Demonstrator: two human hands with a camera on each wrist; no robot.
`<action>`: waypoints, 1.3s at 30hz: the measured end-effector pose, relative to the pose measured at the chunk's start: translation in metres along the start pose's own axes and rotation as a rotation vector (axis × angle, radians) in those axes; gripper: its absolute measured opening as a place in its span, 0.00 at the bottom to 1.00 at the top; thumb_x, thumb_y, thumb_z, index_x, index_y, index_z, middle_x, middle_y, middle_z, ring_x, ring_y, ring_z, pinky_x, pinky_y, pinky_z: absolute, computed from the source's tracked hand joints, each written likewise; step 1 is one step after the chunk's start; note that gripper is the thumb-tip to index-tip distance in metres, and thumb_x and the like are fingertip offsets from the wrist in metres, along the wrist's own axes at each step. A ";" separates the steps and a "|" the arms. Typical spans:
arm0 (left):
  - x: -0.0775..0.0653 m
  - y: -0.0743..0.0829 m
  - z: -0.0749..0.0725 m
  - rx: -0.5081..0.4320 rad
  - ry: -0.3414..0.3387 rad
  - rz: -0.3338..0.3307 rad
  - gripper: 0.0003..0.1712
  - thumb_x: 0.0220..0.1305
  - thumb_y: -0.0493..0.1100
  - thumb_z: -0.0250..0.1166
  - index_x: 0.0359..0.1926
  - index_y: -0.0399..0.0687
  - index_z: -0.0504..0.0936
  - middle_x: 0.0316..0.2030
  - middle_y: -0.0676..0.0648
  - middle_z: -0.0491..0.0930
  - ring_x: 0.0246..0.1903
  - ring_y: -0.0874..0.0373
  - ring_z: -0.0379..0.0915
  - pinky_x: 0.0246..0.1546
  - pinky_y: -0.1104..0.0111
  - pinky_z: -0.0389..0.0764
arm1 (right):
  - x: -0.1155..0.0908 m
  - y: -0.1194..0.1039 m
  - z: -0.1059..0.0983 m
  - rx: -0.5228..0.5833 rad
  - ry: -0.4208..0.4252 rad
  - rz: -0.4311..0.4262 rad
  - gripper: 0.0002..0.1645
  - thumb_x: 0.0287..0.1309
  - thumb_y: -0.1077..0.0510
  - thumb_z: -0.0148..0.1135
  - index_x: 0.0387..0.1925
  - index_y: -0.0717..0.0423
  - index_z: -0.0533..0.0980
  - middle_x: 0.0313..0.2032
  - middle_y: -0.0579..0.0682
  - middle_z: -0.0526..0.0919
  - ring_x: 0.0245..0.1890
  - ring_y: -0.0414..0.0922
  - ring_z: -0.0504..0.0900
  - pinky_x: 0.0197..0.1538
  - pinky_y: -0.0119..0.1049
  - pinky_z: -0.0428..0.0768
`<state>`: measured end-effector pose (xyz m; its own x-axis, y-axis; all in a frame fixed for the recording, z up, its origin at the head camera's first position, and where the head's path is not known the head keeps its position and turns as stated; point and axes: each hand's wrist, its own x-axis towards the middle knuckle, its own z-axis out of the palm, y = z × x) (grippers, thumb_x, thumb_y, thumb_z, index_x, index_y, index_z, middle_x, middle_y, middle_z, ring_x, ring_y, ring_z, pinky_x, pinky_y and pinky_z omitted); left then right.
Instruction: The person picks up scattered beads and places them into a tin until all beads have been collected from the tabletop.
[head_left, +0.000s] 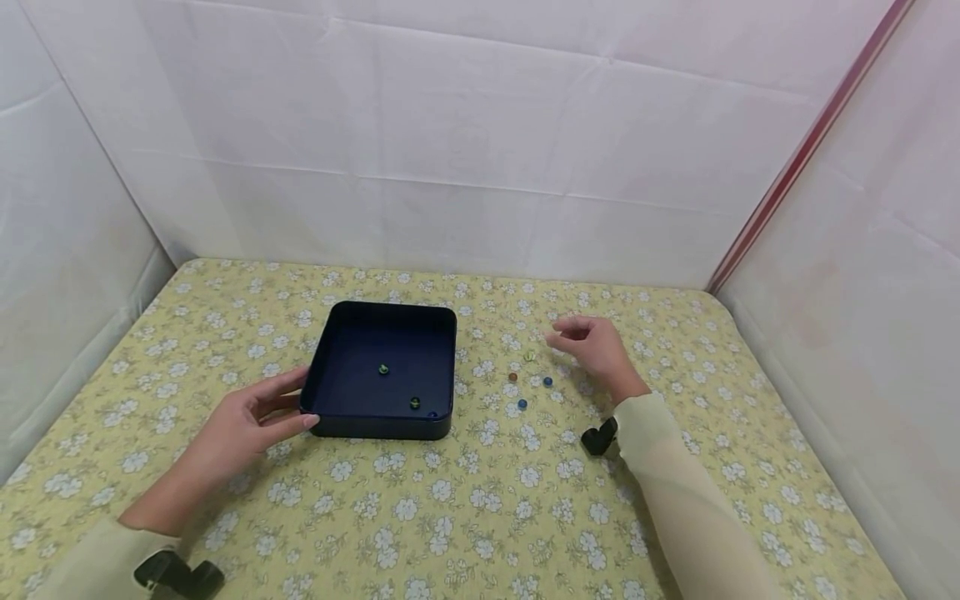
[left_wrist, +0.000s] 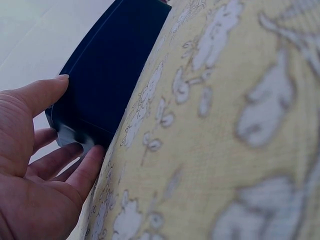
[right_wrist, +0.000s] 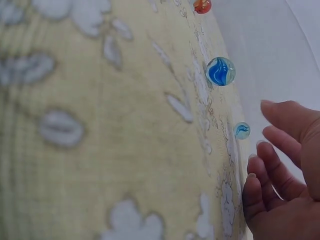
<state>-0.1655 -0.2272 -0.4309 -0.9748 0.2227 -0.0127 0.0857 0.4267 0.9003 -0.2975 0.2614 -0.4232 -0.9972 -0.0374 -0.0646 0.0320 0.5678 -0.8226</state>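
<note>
My left hand (head_left: 243,421) grips the near left corner of a dark blue square tray (head_left: 379,427). Its thumb lies on the front wall, the fingers along the left side. Inside the tray sit two green marbles (head_left: 383,368) and a blue marble (head_left: 432,415). My right hand (head_left: 592,346) hovers over the cloth right of the tray, fingers curved, thumb apart from them and nothing between. Near it lie a yellow-green marble (head_left: 529,356), an orange marble (right_wrist: 202,5) and two blue marbles (head_left: 548,382). The right wrist view shows a blue-swirled marble (right_wrist: 220,71) and a paler one (right_wrist: 242,130) by the fingertips.
A yellow floral cloth (head_left: 457,533) covers the table. White sheet walls (head_left: 480,133) stand behind it and on both sides, with a red strip (head_left: 810,146) at the back right corner. Each wrist carries a small black camera mount (head_left: 600,437).
</note>
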 end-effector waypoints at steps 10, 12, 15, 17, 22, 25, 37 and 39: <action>0.000 0.000 0.000 0.000 -0.006 -0.003 0.43 0.70 0.53 0.69 0.79 0.54 0.62 0.74 0.38 0.66 0.53 0.85 0.71 0.48 0.77 0.83 | 0.003 -0.001 0.000 -0.124 -0.005 0.025 0.21 0.64 0.50 0.72 0.55 0.52 0.85 0.55 0.54 0.85 0.54 0.52 0.81 0.51 0.44 0.83; 0.000 0.000 0.001 0.003 -0.004 -0.009 0.43 0.69 0.54 0.69 0.79 0.54 0.62 0.74 0.37 0.66 0.53 0.85 0.71 0.48 0.77 0.83 | 0.004 0.001 0.001 -0.144 -0.006 0.019 0.20 0.64 0.50 0.72 0.55 0.52 0.85 0.53 0.54 0.85 0.52 0.51 0.81 0.49 0.43 0.83; 0.000 0.000 0.001 0.003 -0.003 -0.011 0.43 0.69 0.54 0.69 0.79 0.54 0.62 0.74 0.38 0.66 0.52 0.85 0.71 0.48 0.77 0.83 | 0.005 0.002 0.001 -0.162 -0.005 0.014 0.19 0.64 0.51 0.72 0.54 0.53 0.85 0.51 0.55 0.85 0.49 0.50 0.81 0.46 0.40 0.82; 0.000 0.000 0.001 0.004 -0.002 -0.018 0.43 0.69 0.55 0.69 0.79 0.54 0.61 0.74 0.38 0.66 0.52 0.85 0.71 0.48 0.77 0.83 | 0.006 0.001 0.001 -0.168 -0.007 0.014 0.19 0.64 0.53 0.72 0.54 0.53 0.85 0.50 0.55 0.85 0.47 0.50 0.81 0.45 0.39 0.81; 0.000 0.000 -0.001 0.001 -0.004 -0.016 0.43 0.70 0.53 0.69 0.80 0.54 0.61 0.75 0.38 0.66 0.52 0.86 0.70 0.47 0.78 0.82 | 0.007 0.000 0.002 -0.168 -0.018 0.024 0.18 0.63 0.53 0.73 0.53 0.54 0.85 0.47 0.54 0.85 0.45 0.49 0.81 0.44 0.38 0.80; 0.000 0.001 -0.001 -0.002 -0.003 -0.015 0.43 0.70 0.52 0.69 0.80 0.54 0.61 0.74 0.38 0.66 0.52 0.86 0.70 0.47 0.78 0.82 | 0.008 0.000 0.002 -0.174 -0.024 0.027 0.18 0.62 0.53 0.73 0.52 0.54 0.86 0.46 0.54 0.85 0.44 0.48 0.80 0.43 0.38 0.80; 0.001 -0.001 0.000 0.011 -0.004 -0.013 0.44 0.70 0.55 0.68 0.80 0.53 0.61 0.74 0.38 0.66 0.53 0.85 0.71 0.48 0.77 0.82 | 0.009 0.001 0.004 -0.186 -0.016 0.031 0.15 0.63 0.52 0.72 0.50 0.52 0.87 0.50 0.53 0.86 0.46 0.50 0.82 0.44 0.40 0.82; 0.001 -0.001 0.001 0.010 -0.003 -0.013 0.44 0.70 0.55 0.68 0.80 0.54 0.61 0.74 0.38 0.66 0.53 0.84 0.71 0.48 0.77 0.82 | 0.009 0.001 0.004 -0.186 -0.016 0.032 0.15 0.64 0.52 0.72 0.50 0.52 0.87 0.50 0.53 0.86 0.46 0.50 0.82 0.45 0.41 0.83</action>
<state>-0.1659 -0.2267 -0.4319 -0.9751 0.2201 -0.0257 0.0754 0.4383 0.8957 -0.3062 0.2584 -0.4273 -0.9946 -0.0293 -0.0995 0.0492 0.7109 -0.7016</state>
